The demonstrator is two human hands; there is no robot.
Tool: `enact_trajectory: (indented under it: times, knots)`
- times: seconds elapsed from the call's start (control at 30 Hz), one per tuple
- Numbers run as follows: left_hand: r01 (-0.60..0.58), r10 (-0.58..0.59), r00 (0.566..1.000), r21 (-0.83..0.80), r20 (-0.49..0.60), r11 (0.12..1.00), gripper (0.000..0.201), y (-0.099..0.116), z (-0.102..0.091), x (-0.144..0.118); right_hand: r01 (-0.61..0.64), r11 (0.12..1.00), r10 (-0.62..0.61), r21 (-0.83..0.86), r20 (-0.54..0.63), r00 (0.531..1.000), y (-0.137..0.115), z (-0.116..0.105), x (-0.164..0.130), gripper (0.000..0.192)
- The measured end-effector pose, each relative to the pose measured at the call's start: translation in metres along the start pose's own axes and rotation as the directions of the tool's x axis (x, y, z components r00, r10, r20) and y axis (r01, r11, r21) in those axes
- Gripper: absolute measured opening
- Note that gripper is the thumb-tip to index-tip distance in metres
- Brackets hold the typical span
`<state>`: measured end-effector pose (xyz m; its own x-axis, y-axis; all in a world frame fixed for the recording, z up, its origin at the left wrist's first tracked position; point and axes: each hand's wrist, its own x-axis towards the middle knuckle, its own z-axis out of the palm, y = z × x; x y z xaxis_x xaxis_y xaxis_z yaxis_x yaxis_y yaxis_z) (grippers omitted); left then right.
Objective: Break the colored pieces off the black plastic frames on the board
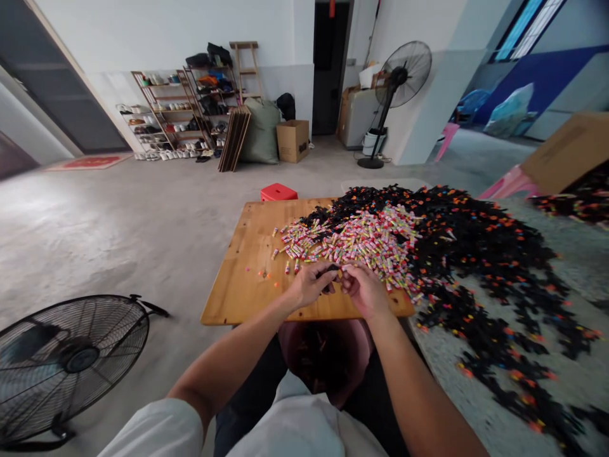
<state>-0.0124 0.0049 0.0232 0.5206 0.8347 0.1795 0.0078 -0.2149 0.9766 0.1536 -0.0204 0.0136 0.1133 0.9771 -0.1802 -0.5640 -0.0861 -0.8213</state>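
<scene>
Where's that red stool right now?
In the head view, the red stool shows just beyond the far edge of the wooden tabletop, left of the black pieces.

One camera looks from the head forward and down, with the table point(247, 238) near, in frame centre.

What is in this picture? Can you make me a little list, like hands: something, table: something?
Left hand: pinching a small dark piece
Right hand: fingertips by that piece; its grip is too small to tell
Wooden table: bears a heap of small printed tubes
To the right: many black pieces with orange bits
Between the legs: pinkish tub, dark things inside
Behind table: red stool
Floor, left: black fan
</scene>
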Motion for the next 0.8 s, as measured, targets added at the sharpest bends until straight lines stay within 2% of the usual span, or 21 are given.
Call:
enact_trajectory:
  times: [0.17,0.27,0.37,0.47,0.63,0.7,0.8]
  knots:
    - [-0.02,0.021,1.0,0.071,-0.013,0.997,0.04,0.004,0.002,-0.004,0.166,0.965,-0.158,-0.203,0.059,0.986,-0.002,-0.001,-0.007,0.029]
    - [-0.049,0.056,0.997,0.141,-0.045,0.989,0.034,0.003,0.003,-0.006,0.273,0.891,-0.247,-0.364,0.117,0.962,-0.004,-0.003,-0.01,0.024]
    - [-0.085,0.098,0.994,0.243,-0.043,0.966,0.03,0.002,0.002,-0.007,0.328,0.795,-0.283,-0.511,0.167,0.945,-0.008,-0.006,-0.012,0.018]
    - [-0.102,0.105,0.994,0.343,0.01,0.934,0.029,0.0,-0.001,-0.01,0.337,0.744,-0.259,-0.578,0.216,0.941,-0.014,-0.008,-0.012,0.014]
    - [-0.116,0.078,0.991,0.383,0.112,0.916,0.027,0.001,-0.007,-0.012,0.314,0.722,-0.13,-0.616,0.325,0.937,-0.019,-0.012,-0.009,0.012]
    - [-0.099,0.048,0.99,0.417,0.131,0.903,0.024,0.004,-0.007,-0.012,0.294,0.742,-0.112,-0.603,0.322,0.94,-0.016,-0.013,-0.008,0.012]
    - [-0.092,0.037,0.992,0.505,0.116,0.858,0.023,0.007,0.0,-0.012,0.257,0.822,-0.14,-0.507,0.259,0.956,-0.006,-0.014,-0.006,0.014]
